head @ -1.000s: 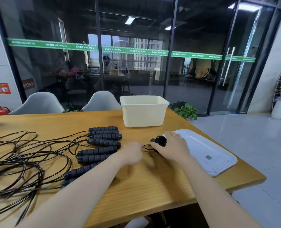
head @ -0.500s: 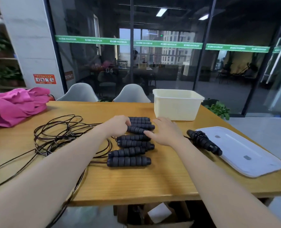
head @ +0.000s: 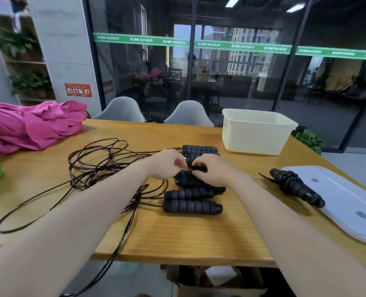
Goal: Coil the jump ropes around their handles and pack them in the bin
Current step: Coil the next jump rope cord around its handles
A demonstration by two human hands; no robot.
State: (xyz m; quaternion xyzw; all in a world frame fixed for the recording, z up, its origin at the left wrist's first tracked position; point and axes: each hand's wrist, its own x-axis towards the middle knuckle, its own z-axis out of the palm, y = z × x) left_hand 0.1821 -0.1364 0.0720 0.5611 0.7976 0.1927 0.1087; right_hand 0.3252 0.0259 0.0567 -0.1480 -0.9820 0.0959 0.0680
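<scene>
Both hands have closed together over the handle pile [head: 193, 190]; left hand [head: 167, 165] and right hand [head: 213, 171] each pinch one handle [head: 196, 166] with curled fingers.

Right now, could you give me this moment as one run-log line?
both hands on handle row | left hand, right hand gripping | coiled rope beside lid | bin

I see black foam handles [head: 192, 206] stacked mid-table, cords [head: 100, 161] tangled to left; coiled rope [head: 295, 188] beside lid; cream bin [head: 257, 133] behind, upright.
</scene>
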